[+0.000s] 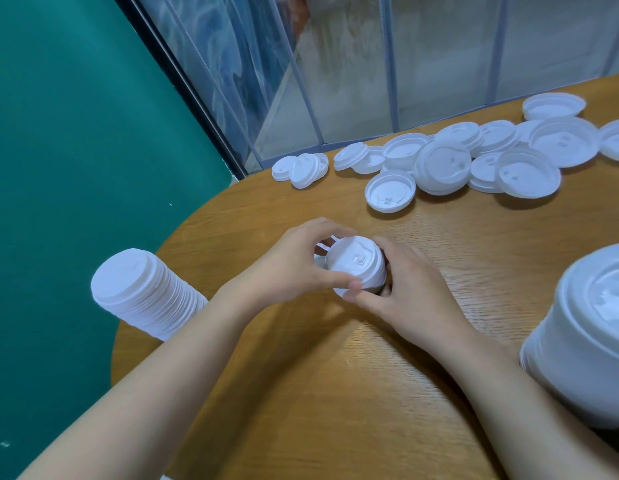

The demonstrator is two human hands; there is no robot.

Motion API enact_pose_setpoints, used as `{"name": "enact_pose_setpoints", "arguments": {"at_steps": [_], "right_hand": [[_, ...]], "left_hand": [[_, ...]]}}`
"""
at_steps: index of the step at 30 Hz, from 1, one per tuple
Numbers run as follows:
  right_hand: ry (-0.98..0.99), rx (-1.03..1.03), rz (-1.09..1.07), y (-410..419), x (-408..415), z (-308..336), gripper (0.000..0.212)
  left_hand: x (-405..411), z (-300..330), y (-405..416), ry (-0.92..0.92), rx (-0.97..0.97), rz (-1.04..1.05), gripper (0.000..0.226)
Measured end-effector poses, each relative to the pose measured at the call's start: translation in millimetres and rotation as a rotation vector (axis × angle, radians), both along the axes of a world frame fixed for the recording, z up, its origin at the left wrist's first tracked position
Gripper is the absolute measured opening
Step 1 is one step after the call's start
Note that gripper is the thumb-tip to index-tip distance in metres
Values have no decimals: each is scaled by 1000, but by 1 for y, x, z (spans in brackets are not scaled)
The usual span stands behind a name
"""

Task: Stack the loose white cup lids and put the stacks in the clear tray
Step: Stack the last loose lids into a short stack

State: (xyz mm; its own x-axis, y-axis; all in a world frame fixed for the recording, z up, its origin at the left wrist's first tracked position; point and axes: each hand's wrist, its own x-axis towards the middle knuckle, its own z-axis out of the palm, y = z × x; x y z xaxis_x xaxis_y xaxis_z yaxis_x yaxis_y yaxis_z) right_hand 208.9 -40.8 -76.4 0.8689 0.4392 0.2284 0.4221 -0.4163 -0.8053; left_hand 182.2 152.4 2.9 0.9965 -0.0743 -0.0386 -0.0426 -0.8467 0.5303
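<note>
A short stack of white cup lids (357,263) stands on the wooden table (335,393), held from both sides. My left hand (294,265) curls round its left side, thumb at the front. My right hand (405,289) grips its right side, thumb meeting the left thumb. Loose white lids (443,166) lie scattered along the table's far edge, some rim up, some overlapping. A tall lid stack (142,292) stands at the table's left edge. Another large lid stack (585,334) stands at the right. No clear tray is in view.
The table's curved left edge drops off toward a green wall (76,168). Glass panels with metal bars (387,64) stand behind the table. Bare wood lies between my arms and in front of the loose lids.
</note>
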Motion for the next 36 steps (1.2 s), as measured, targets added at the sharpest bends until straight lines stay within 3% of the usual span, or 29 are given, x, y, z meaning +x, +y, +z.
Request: {"name": "enact_pose_setpoints", "arguments": {"at_steps": [3,6,10,13,19,22,27,36], "right_hand": [[-5,7,7,0,0,-1,59],[-13,-5,4,0,0,-1,60],[-17,-7,-1,0,0,-1,64],[-14,-11,1,0,0,-1,65],[-9,-12,4,-1,0,-2,63],[-15,-25,2,0,0,-1,62],[-12,-14,4,0,-1,0,59],[-2,0,3,0,0,-1,61]], "left_hand": [[2,1,8,16,-74,17,55],[8,0,23,-51,-2,69,37],[16,-6,42,64,240,102,64],[18,-15,43,122,243,111,81],[14,-10,45,-1,178,192,82],[1,5,36,-94,43,192,71],[-14,11,11,-29,0,31,68],[-9,0,-2,-21,-8,16,71]]}}
